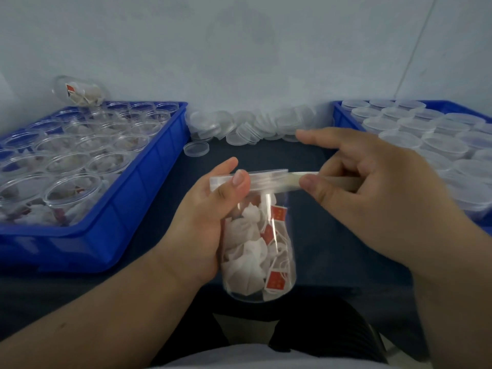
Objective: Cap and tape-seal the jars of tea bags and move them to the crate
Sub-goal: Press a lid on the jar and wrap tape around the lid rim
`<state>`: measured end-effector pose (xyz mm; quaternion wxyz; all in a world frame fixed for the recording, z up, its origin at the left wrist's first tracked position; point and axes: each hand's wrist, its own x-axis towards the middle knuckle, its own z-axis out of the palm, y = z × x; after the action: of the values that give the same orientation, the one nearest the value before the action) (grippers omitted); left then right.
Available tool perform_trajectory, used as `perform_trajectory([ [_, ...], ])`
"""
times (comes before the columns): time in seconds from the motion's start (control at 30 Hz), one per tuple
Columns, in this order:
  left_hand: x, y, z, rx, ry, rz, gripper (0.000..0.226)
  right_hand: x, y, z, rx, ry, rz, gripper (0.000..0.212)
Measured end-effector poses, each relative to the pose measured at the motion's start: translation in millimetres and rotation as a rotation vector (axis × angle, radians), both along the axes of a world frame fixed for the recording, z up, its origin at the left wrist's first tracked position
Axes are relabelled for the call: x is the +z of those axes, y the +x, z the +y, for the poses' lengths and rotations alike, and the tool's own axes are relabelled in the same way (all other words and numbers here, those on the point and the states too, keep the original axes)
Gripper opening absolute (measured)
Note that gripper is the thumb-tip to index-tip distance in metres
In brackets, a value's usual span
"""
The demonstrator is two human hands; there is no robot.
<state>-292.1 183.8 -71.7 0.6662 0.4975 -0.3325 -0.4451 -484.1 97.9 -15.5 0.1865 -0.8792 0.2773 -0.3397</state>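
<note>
A clear plastic jar full of white tea bags with red tags hangs above the dark table's front edge. My left hand grips its left side, thumb pressed on the clear cap. A strip of clear tape runs from the cap's rim rightward into my right hand, which pinches it between thumb and fingers, with the index finger stretched out above. A tape roll cannot be made out.
A blue crate on the left holds several uncapped jars of tea bags; one jar lies tipped at its back. A blue crate on the right holds several capped jars. Loose clear caps are piled against the wall.
</note>
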Motion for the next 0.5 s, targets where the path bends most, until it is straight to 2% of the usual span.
perform_trajectory([
  [0.23,2.7,2.8,4.1,-0.090,-0.076,0.019,0.130,-6.7,9.3,0.9,-0.004,-0.004,-0.015,0.059],
  [0.5,6.8,10.5,3.4,-0.185,0.004,-0.004,0.120,-17.5,14.2,-2.3,-0.066,-0.024,0.083,0.065],
])
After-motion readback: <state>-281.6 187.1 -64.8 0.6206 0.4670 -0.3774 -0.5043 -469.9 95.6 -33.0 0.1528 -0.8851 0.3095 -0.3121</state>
